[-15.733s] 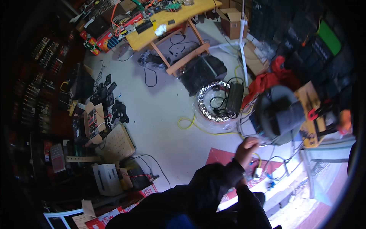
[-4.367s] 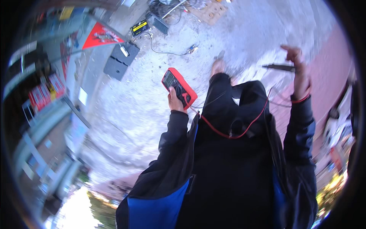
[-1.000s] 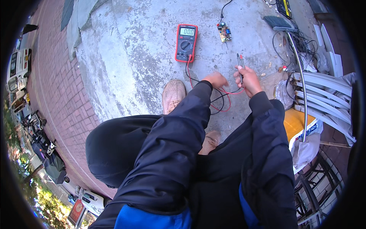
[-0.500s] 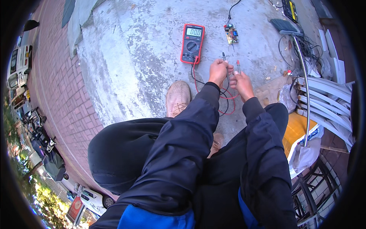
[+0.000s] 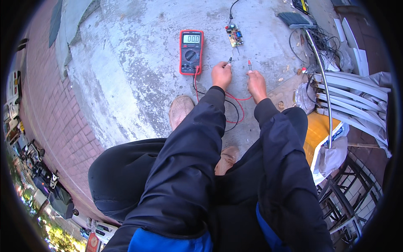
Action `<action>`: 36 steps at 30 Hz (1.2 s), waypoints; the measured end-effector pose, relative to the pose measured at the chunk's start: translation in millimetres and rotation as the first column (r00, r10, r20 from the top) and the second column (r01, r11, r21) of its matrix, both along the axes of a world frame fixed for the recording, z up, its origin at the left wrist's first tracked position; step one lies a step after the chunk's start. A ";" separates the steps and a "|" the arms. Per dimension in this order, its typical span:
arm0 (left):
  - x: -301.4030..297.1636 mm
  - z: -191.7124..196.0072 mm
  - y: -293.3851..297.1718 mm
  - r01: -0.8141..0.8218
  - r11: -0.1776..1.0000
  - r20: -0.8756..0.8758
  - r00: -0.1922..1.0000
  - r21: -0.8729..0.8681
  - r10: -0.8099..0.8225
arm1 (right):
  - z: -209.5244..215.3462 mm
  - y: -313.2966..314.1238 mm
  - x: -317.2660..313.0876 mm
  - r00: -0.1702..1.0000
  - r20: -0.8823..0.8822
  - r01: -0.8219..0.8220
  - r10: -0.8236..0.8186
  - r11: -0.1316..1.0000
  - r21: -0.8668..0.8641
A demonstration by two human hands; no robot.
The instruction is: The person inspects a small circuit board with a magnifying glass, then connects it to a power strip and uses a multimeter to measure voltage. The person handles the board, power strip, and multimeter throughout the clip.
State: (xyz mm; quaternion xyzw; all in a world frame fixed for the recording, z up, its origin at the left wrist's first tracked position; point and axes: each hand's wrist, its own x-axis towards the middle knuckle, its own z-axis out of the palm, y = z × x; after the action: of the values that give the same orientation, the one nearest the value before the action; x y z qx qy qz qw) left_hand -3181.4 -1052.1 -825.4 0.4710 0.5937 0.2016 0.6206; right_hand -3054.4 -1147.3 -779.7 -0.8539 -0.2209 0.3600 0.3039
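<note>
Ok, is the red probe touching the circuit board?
Apart: the head view shows grey concrete between the red probe, in the right hand, and the circuit board.

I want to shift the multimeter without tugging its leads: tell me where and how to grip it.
Grip the multimeter across its long red sides, probably best from the left: it lies flat, face up, its leads leave the near end, and the left hand is to its right.
</note>
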 end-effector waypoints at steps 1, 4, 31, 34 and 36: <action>0.8 -1.2 3.2 0.045 0.999 -0.036 0.998 -0.010 -0.045 | 2.3 -0.1 -0.8 0.999 -0.039 -0.013 0.014 1.000 0.028; 5.5 -6.0 13.4 0.090 0.996 -0.058 0.994 -0.003 -0.090 | 13.4 -1.0 -4.1 0.980 -0.189 0.072 -0.070 0.997 0.005; -6.4 -20.6 8.6 0.100 0.995 -0.070 0.992 -0.010 -0.101 | 15.2 19.9 -24.8 0.944 -0.280 0.155 -0.177 0.983 -0.099; -7.0 -19.6 9.4 0.098 0.995 -0.067 0.993 -0.033 -0.100 | 1.5 24.6 -24.3 0.966 -0.216 0.124 -0.139 0.989 -0.085; -7.3 -19.8 10.9 0.101 0.994 -0.067 0.992 -0.038 -0.103 | -8.5 27.2 -22.8 0.986 -0.147 0.067 -0.075 0.996 -0.059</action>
State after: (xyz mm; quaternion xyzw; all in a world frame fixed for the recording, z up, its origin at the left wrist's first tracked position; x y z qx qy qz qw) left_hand -3188.7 -1041.2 -845.2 0.4965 0.5934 0.1429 0.6172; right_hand -3077.2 -1120.1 -788.2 -0.8398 -0.1574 0.4176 0.3091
